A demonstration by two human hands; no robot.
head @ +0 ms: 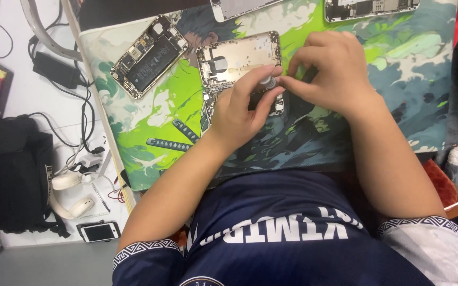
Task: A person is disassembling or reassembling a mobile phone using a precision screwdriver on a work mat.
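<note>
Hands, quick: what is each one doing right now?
Left hand: closed, pinching a small silver tool over a phone frame.
Right hand: curled, fingertips touching the same tool.

A large printed work mat (398, 100), all greens, blues and whites, covers the desk. On it lies an opened phone with its battery showing (149, 56), angled at upper left. Just right of that sits a bare gold phone housing (237, 55). Two more stripped phone bodies (369, 8) poke in along the far edge. Another housing (278, 106), probably, lies half hidden mid-mat.
</note>
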